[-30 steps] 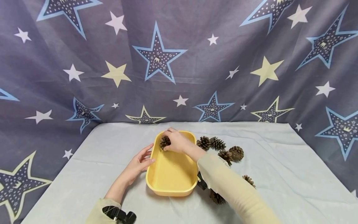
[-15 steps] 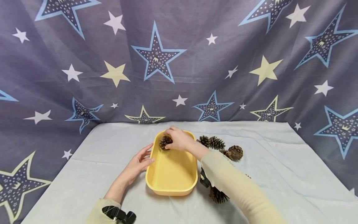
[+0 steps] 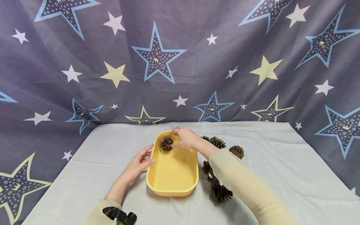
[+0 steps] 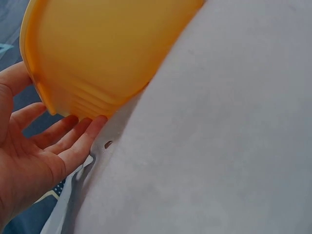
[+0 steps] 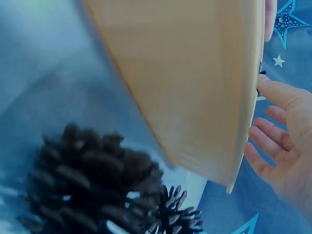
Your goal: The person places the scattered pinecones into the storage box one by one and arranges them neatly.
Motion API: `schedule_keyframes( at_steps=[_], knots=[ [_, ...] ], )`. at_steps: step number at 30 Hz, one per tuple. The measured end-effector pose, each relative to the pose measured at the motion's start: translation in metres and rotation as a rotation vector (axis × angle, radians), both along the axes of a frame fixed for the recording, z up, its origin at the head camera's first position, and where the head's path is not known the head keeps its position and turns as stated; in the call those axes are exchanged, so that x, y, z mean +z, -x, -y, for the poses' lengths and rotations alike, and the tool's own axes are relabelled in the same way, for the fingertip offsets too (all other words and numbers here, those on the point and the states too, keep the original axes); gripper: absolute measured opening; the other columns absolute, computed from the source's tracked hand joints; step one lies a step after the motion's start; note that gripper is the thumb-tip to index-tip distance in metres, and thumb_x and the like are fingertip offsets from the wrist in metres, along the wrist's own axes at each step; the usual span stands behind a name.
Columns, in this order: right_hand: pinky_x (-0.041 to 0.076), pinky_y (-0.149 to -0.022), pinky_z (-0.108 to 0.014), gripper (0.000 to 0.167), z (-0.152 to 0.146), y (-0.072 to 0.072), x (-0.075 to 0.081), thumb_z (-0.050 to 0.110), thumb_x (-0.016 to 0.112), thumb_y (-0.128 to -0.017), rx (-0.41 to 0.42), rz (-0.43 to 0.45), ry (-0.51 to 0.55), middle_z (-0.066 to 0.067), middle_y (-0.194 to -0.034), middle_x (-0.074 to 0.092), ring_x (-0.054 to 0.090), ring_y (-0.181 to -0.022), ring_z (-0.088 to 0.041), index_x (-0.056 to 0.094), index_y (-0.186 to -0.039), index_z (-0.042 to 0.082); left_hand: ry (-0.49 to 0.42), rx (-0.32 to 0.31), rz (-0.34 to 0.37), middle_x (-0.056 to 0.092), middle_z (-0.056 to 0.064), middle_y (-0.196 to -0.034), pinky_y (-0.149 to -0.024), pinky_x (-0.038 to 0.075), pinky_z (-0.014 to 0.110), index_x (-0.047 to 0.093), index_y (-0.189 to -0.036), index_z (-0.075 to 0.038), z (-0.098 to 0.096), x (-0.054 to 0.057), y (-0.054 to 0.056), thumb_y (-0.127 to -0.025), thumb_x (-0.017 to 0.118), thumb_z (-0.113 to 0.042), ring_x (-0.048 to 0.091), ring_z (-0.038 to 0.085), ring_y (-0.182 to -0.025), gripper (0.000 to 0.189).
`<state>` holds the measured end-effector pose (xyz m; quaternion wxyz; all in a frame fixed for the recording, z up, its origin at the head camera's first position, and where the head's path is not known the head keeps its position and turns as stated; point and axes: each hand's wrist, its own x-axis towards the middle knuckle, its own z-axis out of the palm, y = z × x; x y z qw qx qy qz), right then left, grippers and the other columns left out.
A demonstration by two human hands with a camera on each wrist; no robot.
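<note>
A yellow plastic tub [image 3: 172,192] stands on the cloth, with one brown pine cone [image 3: 166,143] in its far left corner. Just right of that cone is my right hand [image 3: 186,138], reaching in over the tub's far end, fingers loosely bent and holding nothing. In the right wrist view the right hand [image 5: 287,134] is seen beyond the tub's rim, thumb and fingers spread apart. My left hand [image 3: 136,167] rests against the tub's left side. The left wrist view has its fingers [image 4: 80,139] stretched out, touching the tub's outer wall [image 4: 97,58].
Right of the tub lie several loose pine cones: a dark one [image 3: 221,193] near the front, one [image 3: 217,142] at the back, one [image 3: 237,152] farther right. My right sleeve [image 3: 250,187] partly covers that area. A star-patterned curtain [image 3: 180,87] hangs behind the white cloth [image 3: 281,162].
My right hand has let go of the pine cone and drawn slightly right, leaving it in the tub's corner. The left hand has stayed at the tub's side.
</note>
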<state>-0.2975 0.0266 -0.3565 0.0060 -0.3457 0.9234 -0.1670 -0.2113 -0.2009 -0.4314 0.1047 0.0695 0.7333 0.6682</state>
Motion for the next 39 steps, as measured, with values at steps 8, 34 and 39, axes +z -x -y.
schedule_keyframes(
  at_steps=[8, 34, 39],
  knots=[
    [0.048, -0.088, -0.033, 0.045, -0.015, 0.001, -0.003, 0.026, 0.071, -0.076, -0.007, -0.012, 0.016, -0.007, -0.105, 0.059, 0.056, -0.097, -0.02, 0.058, -0.115, 0.007, -0.006, 0.011, 0.008, 0.037, 0.019, -0.135, -0.085, 0.053, 0.036, 0.027, -0.144, -0.021, 0.0, -0.003, -0.001, -0.086, 0.06, -0.015, 0.046, 0.035, -0.117, 0.067],
    [0.05, -0.086, -0.035, 0.041, -0.076, -0.001, 0.005, 0.024, 0.07, -0.078, -0.06, -0.034, 0.051, -0.009, -0.104, 0.061, 0.059, -0.097, -0.022, 0.06, -0.112, 0.005, -0.007, -0.004, -0.005, 0.037, 0.019, -0.135, -0.084, 0.053, 0.036, 0.026, -0.144, -0.021, 0.001, -0.002, 0.002, -0.087, 0.059, -0.015, 0.047, 0.034, -0.117, 0.066],
    [0.051, -0.085, -0.035, 0.041, -0.087, 0.0, 0.003, 0.023, 0.071, -0.077, -0.068, -0.045, 0.065, -0.009, -0.102, 0.061, 0.059, -0.095, -0.022, 0.06, -0.112, 0.004, -0.01, -0.007, -0.005, 0.038, 0.02, -0.135, -0.084, 0.053, 0.036, 0.026, -0.144, -0.021, 0.001, -0.001, 0.002, -0.087, 0.059, -0.014, 0.046, 0.035, -0.117, 0.066]
  ],
)
